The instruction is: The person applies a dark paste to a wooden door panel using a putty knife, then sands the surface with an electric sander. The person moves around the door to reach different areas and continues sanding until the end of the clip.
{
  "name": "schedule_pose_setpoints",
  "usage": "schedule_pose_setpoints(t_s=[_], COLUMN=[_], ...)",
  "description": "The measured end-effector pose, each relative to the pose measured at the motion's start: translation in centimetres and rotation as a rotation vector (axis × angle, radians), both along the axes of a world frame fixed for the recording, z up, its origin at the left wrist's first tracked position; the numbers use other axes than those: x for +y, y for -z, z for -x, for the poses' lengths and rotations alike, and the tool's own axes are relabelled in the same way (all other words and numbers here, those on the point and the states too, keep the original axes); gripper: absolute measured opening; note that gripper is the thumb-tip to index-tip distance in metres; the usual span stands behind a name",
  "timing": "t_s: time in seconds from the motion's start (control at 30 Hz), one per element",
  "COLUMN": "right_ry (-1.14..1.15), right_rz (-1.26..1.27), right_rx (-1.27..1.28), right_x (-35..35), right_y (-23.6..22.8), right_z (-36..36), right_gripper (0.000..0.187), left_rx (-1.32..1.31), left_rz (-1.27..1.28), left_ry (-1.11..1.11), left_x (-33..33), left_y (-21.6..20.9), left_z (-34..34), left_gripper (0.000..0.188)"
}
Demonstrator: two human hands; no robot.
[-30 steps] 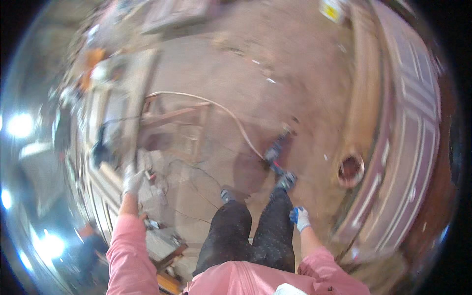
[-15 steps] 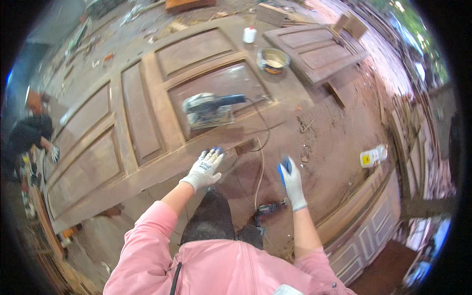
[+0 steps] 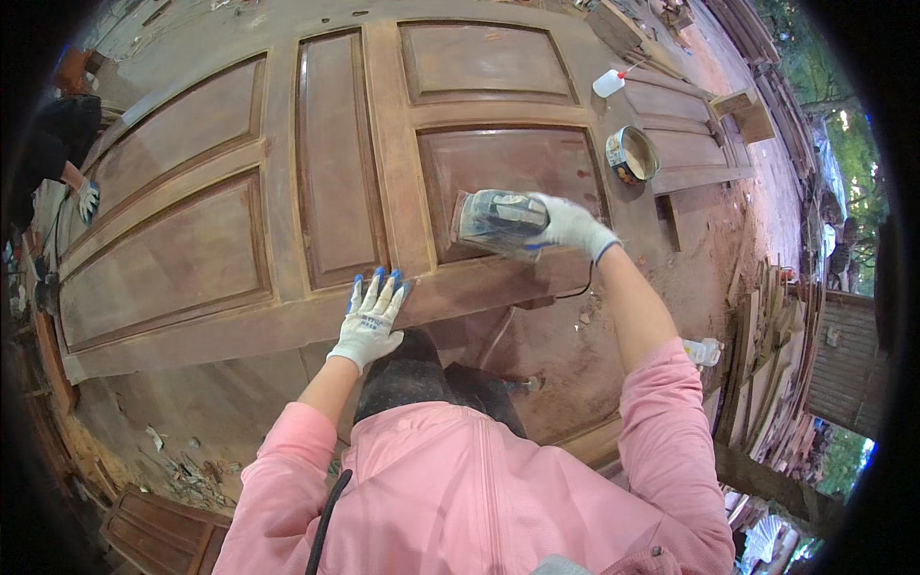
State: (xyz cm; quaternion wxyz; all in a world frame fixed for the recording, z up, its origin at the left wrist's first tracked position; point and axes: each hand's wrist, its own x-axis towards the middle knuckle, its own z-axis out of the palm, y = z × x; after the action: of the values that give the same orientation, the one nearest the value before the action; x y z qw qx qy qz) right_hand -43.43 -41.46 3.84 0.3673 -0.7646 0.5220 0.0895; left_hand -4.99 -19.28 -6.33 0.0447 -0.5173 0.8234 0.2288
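A brown panelled wooden door [image 3: 402,192] lies flat in front of me. My left hand [image 3: 372,321], in a white glove with blue fingertips, rests with spread fingers on the door's near edge. My right hand [image 3: 567,228], gloved too, is wrapped round the rear of a dusty electric sander [image 3: 500,213]. The sander sits on the lower right recessed panel, near its left and front borders. A dark cord hangs down below my right wrist. The fingertips of my right hand are mostly hidden by the glove's back.
On the door's right end stand a tin of pale paste [image 3: 632,155] and a white bottle with a red cap [image 3: 609,83]. A second panelled door [image 3: 676,129] lies beyond. At far left, another person's gloved hand [image 3: 88,201] touches the door. Stacked timber [image 3: 767,355] lines the right.
My right hand has gone from beside the door, with nothing in it, to gripping the sander. My left hand has settled on the edge. The view has turned.
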Motion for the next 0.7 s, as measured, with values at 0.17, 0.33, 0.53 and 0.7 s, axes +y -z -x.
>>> schedule_pose_setpoints(t_s=[0.17,0.33,0.53,0.7], right_ry=[0.220,0.340,0.182,0.042], right_rz=[0.041,-0.006,0.141,0.234], right_rx=[-0.003,-0.113,0.003,0.025], right_x=[7.0,14.1,13.1,4.6], right_y=[0.9,2.2,0.6,1.2], right_z=[-0.2,1.1,0.0,-0.9], right_gripper=[0.095,0.096,0.074,0.052], left_rx=[0.022,0.156,0.541,0.321], left_rz=[-0.041,-0.145,0.203,0.244], left_ry=[0.007,-0.096,-0.087,0.093], left_x=[-0.5,-1.6,-7.2,-17.2], left_y=[0.5,-0.6,-8.0,-10.5], left_z=[0.0,0.7,10.0,16.2], left_gripper=[0.104,0.105,0.101,0.087])
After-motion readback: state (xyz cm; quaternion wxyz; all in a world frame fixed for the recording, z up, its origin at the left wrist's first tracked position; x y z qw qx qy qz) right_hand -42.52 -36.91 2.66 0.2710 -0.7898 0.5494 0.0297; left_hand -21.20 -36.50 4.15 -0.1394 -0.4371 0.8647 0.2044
